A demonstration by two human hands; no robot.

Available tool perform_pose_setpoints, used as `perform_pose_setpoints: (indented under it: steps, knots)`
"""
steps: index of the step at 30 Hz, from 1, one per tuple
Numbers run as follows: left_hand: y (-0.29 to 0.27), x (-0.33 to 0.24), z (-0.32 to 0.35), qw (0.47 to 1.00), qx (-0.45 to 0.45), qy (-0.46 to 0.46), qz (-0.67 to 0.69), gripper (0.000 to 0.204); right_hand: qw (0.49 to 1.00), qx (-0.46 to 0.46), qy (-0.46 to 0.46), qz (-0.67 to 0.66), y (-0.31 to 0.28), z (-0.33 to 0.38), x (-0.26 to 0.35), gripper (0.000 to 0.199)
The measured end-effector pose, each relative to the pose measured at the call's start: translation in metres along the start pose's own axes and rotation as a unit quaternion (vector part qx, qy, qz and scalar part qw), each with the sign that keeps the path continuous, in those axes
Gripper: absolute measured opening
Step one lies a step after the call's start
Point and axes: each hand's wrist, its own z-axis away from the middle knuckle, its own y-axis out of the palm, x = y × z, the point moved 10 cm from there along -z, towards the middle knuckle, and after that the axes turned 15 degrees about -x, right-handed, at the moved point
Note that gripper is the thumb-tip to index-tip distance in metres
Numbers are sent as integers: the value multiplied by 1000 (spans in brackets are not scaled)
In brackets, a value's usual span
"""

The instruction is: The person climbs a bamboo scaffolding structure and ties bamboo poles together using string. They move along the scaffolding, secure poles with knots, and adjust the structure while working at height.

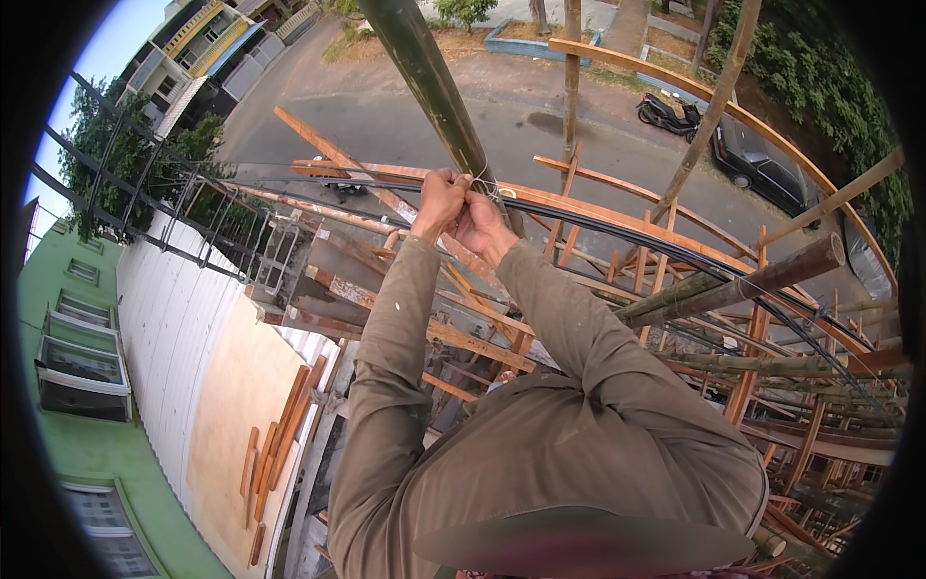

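Note:
A thick green bamboo pole [424, 77] slants down from the upper edge to my hands. A thin pale cord [489, 185] is looped around it where it meets a long wooden plank [598, 214] and a bundle of black cables [627, 232]. My left hand [442, 201] is closed, its fingertips pinching at the cord on the pole's left side. Just below and to the right, my right hand [483, 226] has its fingers curled in, with the thumb close to the left fingertips. Whatever lies inside the right fingers is hidden.
Bamboo and timber scaffolding [772, 362] spreads below and to the right. Steel rebar [125, 217] juts out at left, above a white corrugated roof [169, 289] beside a green building [58, 386]. Far below run a road [338, 106], a parked motorcycle [667, 114] and a dark car [757, 164].

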Motion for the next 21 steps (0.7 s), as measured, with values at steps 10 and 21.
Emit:
perform_pose_setpoints:
  steps: [10, 21]
  knots:
    - [-7, -3, -7, 996, -7, 85, -3, 29, 999, -41, -18, -4, -1, -16, -5, 23]
    - [4, 2, 2, 995, 55, 56, 55, 29, 997, -54, -46, 27, -1, 14, 8, 12]
